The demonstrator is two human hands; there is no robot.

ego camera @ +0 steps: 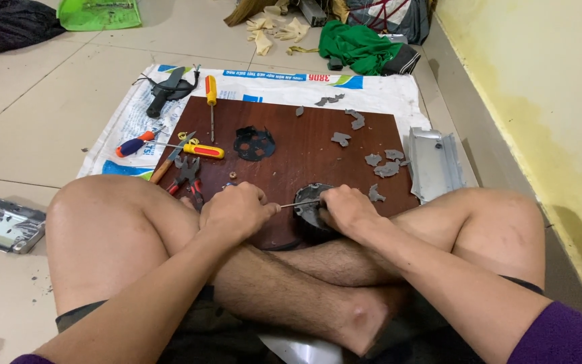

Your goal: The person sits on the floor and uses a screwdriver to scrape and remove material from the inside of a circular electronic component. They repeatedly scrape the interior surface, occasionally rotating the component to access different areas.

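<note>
Gripping a thin tool (298,203) in your closed left hand (237,210), you run its shaft rightward into the black part (308,214) — your right hand (346,209), nearer, clamps that part at the board's (291,145) near edge.

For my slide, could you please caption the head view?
Left hand drives a thin metal tool into a round black part steadied by the right hand.

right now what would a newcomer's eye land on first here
First, the two hands low on the brown board: the left hand drives a thin metal tool into a round black part that the right hand steadies. Next, the screwdrivers and pliers on the board's left, and the grey broken bits scattered on its right.
</note>
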